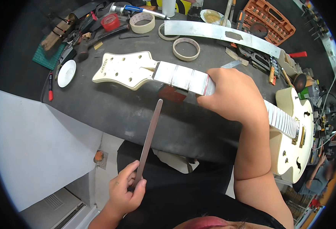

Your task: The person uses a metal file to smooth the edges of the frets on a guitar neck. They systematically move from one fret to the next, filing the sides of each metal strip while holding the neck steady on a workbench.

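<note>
A cream hollow-body electric guitar [290, 152] lies across the bench, its headstock [124, 68] at the left and its body at the right. The tuner holes are bare, and masking tape covers the fingerboard [179, 76] between the frets. My right hand [236, 95] is closed over the neck, fingers on the far side and thumb on the near side. Under the neck sits a reddish-brown support block [172, 94]. In my left hand [126, 189] is a slim, flat, brownish file [150, 133] with a rounded tip, pointing up, apart from the neck.
Masking tape rolls [186, 49], a long metal straightedge [221, 32] and an orange socket case [269, 21] lie along the back. At the left are a white dish [66, 73], a red-capped marker [50, 87] and a green cutting mat [48, 57]. Another person [320, 177] is at far right.
</note>
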`<move>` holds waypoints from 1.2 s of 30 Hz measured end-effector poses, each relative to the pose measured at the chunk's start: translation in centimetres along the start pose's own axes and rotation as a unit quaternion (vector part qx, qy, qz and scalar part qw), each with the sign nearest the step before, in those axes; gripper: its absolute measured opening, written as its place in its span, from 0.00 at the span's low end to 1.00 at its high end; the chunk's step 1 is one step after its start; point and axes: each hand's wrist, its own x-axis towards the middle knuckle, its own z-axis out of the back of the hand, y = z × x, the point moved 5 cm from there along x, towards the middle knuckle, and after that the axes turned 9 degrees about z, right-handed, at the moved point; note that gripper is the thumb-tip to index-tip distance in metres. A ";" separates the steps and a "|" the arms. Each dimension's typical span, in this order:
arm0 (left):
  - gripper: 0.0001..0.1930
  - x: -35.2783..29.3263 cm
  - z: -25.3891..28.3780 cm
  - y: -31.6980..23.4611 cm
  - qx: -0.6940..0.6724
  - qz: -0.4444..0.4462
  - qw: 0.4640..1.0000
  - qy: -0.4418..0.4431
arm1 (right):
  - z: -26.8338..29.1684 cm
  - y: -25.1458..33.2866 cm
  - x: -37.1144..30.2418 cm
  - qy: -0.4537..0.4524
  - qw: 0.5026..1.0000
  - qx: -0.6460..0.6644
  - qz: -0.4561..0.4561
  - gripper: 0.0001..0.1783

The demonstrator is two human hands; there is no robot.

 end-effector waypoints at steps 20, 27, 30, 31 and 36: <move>0.29 1.4 -6.8 -14.6 0.318 -0.067 0.940 -0.102 | 0.4 -3.7 -1.8 0.031 0.997 0.052 0.048 0.27; 0.25 7.9 -7.4 -17.9 0.341 -0.132 0.921 -0.132 | -0.3 -5.0 -1.1 0.037 0.992 0.096 0.068 0.27; 0.26 14.9 -6.7 -18.4 0.315 -0.048 0.941 -0.110 | -1.0 -3.4 -0.5 0.035 0.990 0.097 0.092 0.27; 0.26 15.4 -6.9 -18.1 0.325 -0.064 0.936 -0.114 | -0.9 -3.6 -0.5 0.024 0.991 0.096 0.092 0.28; 0.27 5.5 -7.4 -14.0 0.323 -0.072 0.935 -0.128 | -0.4 -5.1 -1.5 0.007 0.994 0.079 0.079 0.27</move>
